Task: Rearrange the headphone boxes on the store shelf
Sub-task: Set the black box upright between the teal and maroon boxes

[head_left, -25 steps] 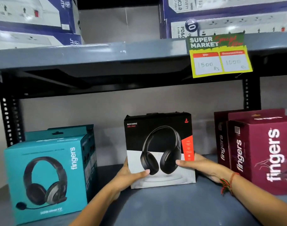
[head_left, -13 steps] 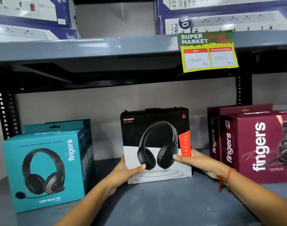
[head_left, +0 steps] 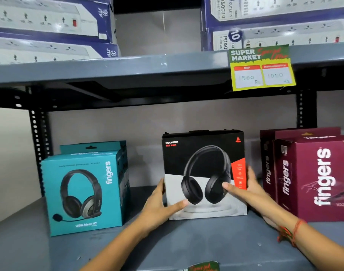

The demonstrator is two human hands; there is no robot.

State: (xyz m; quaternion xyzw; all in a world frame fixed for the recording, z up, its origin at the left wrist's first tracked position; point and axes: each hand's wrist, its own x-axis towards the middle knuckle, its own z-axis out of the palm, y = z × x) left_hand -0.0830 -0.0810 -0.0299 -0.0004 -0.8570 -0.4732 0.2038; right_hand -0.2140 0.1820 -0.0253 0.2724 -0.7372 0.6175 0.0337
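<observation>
A black and white headphone box [head_left: 204, 173] stands upright in the middle of the grey shelf [head_left: 167, 243]. My left hand [head_left: 159, 204] grips its lower left edge, thumb across the front. My right hand [head_left: 245, 186] grips its right edge, thumb lying over the printed headphones. To the left stands a teal headphone box [head_left: 83, 192], with a second teal box behind it. Maroon headphone boxes [head_left: 312, 177] stand at the right, one behind the other, close to my right hand.
The shelf above [head_left: 128, 69] carries blue and white power strip boxes [head_left: 50, 26] and a yellow-green price tag [head_left: 262, 68]. Black perforated uprights [head_left: 38, 137] stand at the back corners. Another tag [head_left: 204, 266] hangs at the shelf's front edge.
The view has shifted so the boxes sit further right in frame. Both hands keep their hold on the black and white box, which stays standing on the shelf.
</observation>
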